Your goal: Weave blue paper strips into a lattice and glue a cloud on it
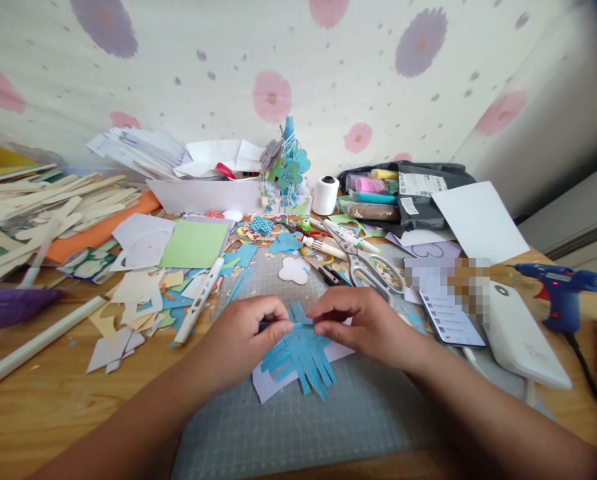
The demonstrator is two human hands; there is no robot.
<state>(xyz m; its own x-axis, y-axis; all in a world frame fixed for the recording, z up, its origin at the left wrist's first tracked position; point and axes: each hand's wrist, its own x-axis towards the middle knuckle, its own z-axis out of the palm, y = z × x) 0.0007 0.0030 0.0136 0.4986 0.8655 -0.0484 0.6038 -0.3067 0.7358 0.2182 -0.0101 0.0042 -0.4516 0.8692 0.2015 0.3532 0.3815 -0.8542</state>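
One blue strip [303, 325] runs left-to-right between left grip [248, 332] and right grip [368, 328], both pinching it, across the woven strips [298, 357].

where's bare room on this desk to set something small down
Bare: the near part of the gray cutting mat, this side of the blue paper strips, and the wooden tabletop between the white stick and left forearm. Crowded: beyond the left hand and right hand, with scissors, pens and paper scraps; at right, with the phone, white device and glue gun.
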